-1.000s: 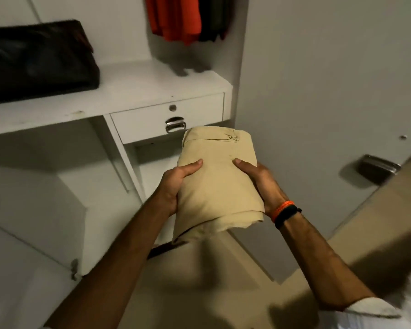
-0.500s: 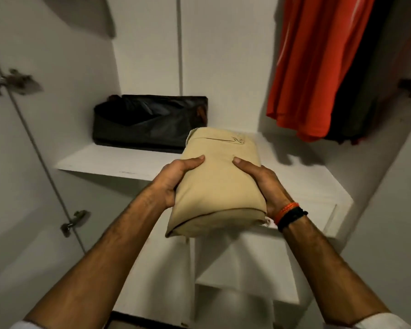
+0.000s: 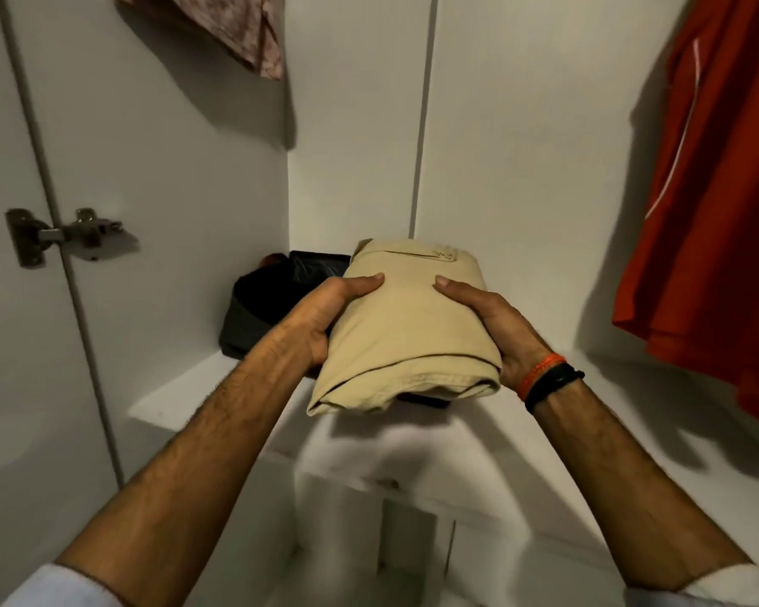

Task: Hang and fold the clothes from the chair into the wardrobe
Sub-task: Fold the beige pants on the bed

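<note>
Crowding the shelf (image 3: 180,400): black bag (image 3: 264,317) behind held beige trousers (image 3: 408,330)

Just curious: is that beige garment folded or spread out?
Folded: the beige garment is a compact bundle with layered edges, gripped by the left hand and right hand.

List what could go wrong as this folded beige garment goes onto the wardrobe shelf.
1. The folded beige garment is held only at its sides by the left hand and right hand; its loose lower layers could sag and unfold.
2. The black bag already occupies the shelf behind it, so the garment may land on it, tilted.
3. The hanging red shirt could get brushed.
</note>
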A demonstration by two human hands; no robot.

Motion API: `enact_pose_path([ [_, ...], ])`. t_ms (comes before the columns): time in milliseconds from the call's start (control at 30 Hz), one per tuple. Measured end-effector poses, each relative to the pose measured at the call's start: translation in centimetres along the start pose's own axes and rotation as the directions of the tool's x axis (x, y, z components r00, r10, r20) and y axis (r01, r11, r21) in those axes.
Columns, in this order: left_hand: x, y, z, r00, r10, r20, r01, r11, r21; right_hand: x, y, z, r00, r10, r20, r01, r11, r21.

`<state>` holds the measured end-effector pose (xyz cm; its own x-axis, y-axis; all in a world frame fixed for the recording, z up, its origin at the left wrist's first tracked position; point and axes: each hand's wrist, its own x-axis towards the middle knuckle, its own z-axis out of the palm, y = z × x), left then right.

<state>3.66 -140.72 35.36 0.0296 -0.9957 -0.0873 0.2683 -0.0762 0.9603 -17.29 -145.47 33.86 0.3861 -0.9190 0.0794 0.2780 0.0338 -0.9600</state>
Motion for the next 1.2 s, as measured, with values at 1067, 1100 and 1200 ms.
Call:
enact_pose_path([
  [1067,21.1,3.2,-8.4,0.991,-0.137,-0.003,0.137,0.991,-0.002,14.8,-2.3,-3.5,0.922,0.148,0.357,0.336,0.152,-0.930],
  [1100,21.6,2.9,-8.2,0.989,-0.145,0.010,0.145,0.989,0.015,14.8,-2.3,-3.6,0.925,0.144,0.351,0.327,0.164,-0.931],
  [1200,22.6,2.5,-8.0,0.984,-0.178,0.014,0.176,0.982,0.072,14.8,-2.2,-3.5,0.939,0.140,0.314,0.289,0.171,-0.942],
])
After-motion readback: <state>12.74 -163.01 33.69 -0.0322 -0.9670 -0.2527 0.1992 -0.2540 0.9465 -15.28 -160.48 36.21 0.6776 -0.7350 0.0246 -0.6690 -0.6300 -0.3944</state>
